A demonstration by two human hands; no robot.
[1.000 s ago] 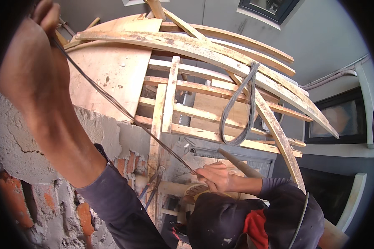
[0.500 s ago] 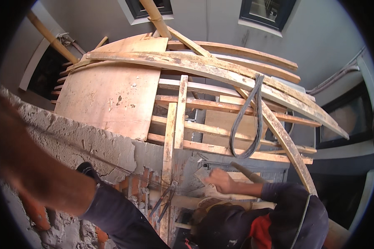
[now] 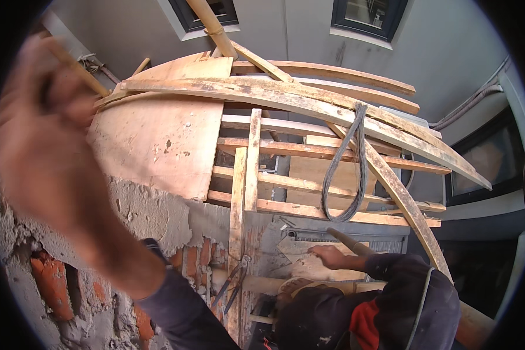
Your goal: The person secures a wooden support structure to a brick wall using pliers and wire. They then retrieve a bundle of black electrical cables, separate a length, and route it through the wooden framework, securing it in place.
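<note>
My left hand [image 3: 52, 134] is raised close to the camera at the left, smeared by motion; whether it holds anything cannot be made out. Lower right of centre, my right hand [image 3: 329, 256] hangs above pale boards, its fingers partly stretched toward the left and nothing visible in them. Between the hands, a pair of pincers [image 3: 237, 279] with dark handles rests against an upright timber strip [image 3: 237, 204]. A looped bundle of grey wire [image 3: 328, 186] is draped over a long timber beam [image 3: 315, 102] beyond my right hand.
A plywood sheet [image 3: 163, 140] and several timber battens [image 3: 286, 181] form a platform ahead. Bamboo poles [image 3: 213, 26] rise at its back. A rough broken brick wall [image 3: 52, 286] runs along the left. My sandalled foot [image 3: 294, 284] is below; windows [image 3: 370, 17] stand beyond.
My left hand has come further into view, upward and to the right, at the left edge. Thin strands crossing the wall top no longer show. My right hand has shifted slightly right and lower.
</note>
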